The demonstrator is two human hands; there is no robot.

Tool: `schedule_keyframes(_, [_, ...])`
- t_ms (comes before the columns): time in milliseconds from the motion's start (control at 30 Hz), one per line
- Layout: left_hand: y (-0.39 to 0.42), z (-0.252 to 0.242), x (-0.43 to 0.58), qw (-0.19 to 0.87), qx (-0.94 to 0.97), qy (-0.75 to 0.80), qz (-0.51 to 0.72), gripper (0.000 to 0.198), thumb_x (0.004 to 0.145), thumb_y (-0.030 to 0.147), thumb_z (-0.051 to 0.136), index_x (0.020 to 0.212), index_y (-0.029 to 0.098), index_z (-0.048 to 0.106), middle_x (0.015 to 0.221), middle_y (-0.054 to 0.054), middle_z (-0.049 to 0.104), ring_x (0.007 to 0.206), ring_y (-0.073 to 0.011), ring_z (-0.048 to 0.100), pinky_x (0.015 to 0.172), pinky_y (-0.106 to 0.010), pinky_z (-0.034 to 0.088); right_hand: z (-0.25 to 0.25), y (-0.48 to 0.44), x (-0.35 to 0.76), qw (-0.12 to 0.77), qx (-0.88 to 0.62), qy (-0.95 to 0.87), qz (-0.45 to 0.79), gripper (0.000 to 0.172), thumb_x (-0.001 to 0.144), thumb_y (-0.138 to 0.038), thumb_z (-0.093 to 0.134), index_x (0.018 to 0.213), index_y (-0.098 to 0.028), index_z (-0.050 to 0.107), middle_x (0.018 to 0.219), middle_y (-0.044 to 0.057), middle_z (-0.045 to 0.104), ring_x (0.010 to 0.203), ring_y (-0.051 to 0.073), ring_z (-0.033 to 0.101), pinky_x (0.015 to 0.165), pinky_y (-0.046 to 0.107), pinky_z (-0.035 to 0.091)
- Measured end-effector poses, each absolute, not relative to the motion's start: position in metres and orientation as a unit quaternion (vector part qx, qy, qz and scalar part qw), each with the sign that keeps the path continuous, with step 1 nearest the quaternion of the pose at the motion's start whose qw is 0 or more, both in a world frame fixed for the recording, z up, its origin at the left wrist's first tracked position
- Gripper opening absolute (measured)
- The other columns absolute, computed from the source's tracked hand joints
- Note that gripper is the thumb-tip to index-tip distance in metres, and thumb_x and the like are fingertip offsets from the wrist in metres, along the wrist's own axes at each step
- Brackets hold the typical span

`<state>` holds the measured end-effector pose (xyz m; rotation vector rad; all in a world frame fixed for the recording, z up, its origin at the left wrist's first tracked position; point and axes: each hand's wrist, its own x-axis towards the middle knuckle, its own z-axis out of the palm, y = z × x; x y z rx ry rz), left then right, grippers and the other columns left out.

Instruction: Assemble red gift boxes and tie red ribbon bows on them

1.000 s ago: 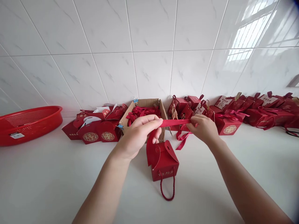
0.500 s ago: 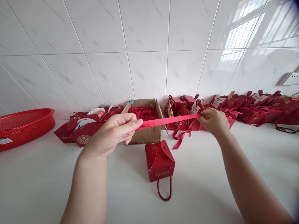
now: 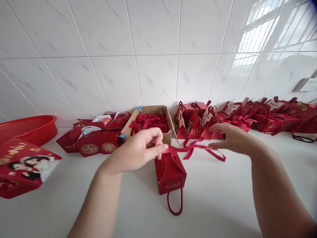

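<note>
My left hand point(image 3: 141, 150) pinches a red ribbon point(image 3: 182, 149) between thumb and fingers. From there the ribbon runs right in a slack line, and its far end loops below my right hand point(image 3: 229, 138). The right hand hovers with thumb and fingers apart, close to the ribbon; no grip shows. Below both hands a small red gift box point(image 3: 170, 175) stands on the white counter. Its top flaps are folded together, and a twisted rope handle point(image 3: 174, 213) hangs down on the near side. The left hand is just above the box's back edge.
Behind my hands is a cardboard box point(image 3: 127, 128) of red ribbons. Red gift boxes stand at left point(image 3: 89, 147), back right point(image 3: 194, 127) and far right point(image 3: 267, 122). A red plastic basket point(image 3: 49, 130) is at left. Another printed box point(image 3: 19, 175), blurred, enters from the left edge.
The ribbon was stretched taut between both hands; now it is slack. My right hand has opened and let go. My left hand moved right and down. A printed box has appeared at left.
</note>
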<state>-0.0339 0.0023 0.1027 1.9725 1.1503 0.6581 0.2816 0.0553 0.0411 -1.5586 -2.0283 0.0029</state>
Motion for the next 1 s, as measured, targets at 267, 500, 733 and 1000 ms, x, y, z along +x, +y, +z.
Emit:
schedule_keyframes(267, [0.002, 0.086, -0.009, 0.370, 0.802, 0.410, 0.227, 0.020, 0.084, 0.026, 0.056, 0.073, 0.021, 0.041, 0.072, 0.005, 0.052, 0.067, -0.0110, 0.052, 0.059, -0.023, 0.040, 0.055, 0.024, 0.185, 0.256, -0.215, -0.760, 0.558, 0.039, 0.088, -0.053, 0.054, 0.107, -0.019, 0.060, 0.103, 0.007, 0.065, 0.096, 0.018, 0.060, 0.085, 0.032, 0.046])
schedule_keyframes(500, [0.003, 0.089, -0.013, 0.388, 0.781, 0.403, 0.279, 0.025, 0.081, 0.029, 0.063, 0.071, 0.020, 0.042, 0.072, 0.005, 0.054, 0.071, -0.0110, 0.056, 0.062, -0.022, 0.042, 0.045, 0.032, 0.183, 0.274, -0.246, -0.733, 0.572, 0.037, 0.089, -0.050, 0.054, 0.073, -0.017, 0.055, 0.068, -0.002, 0.050, 0.060, 0.009, 0.040, 0.059, 0.024, 0.034])
schedule_keyframes(733, [0.005, 0.083, -0.010, 0.370, 0.784, 0.413, 0.280, 0.020, 0.081, 0.028, 0.062, 0.075, 0.021, 0.045, 0.073, 0.005, 0.052, 0.068, -0.0104, 0.051, 0.060, -0.022, 0.041, 0.050, 0.029, 0.183, 0.297, -0.278, -0.702, 0.584, 0.031, 0.085, -0.044, 0.062, 0.071, -0.017, 0.058, 0.065, -0.003, 0.050, 0.060, 0.009, 0.043, 0.059, 0.024, 0.035])
schedule_keyframes(1000, [0.003, 0.083, -0.009, 0.371, 0.784, 0.414, 0.277, 0.021, 0.080, 0.031, 0.065, 0.075, 0.021, 0.046, 0.072, 0.005, 0.053, 0.066, -0.0103, 0.050, 0.059, -0.023, 0.039, 0.055, 0.027, 0.189, 0.297, -0.307, -0.691, 0.583, 0.031, 0.083, -0.048, 0.063, 0.080, -0.017, 0.061, 0.068, -0.002, 0.049, 0.062, 0.010, 0.041, 0.057, 0.024, 0.035])
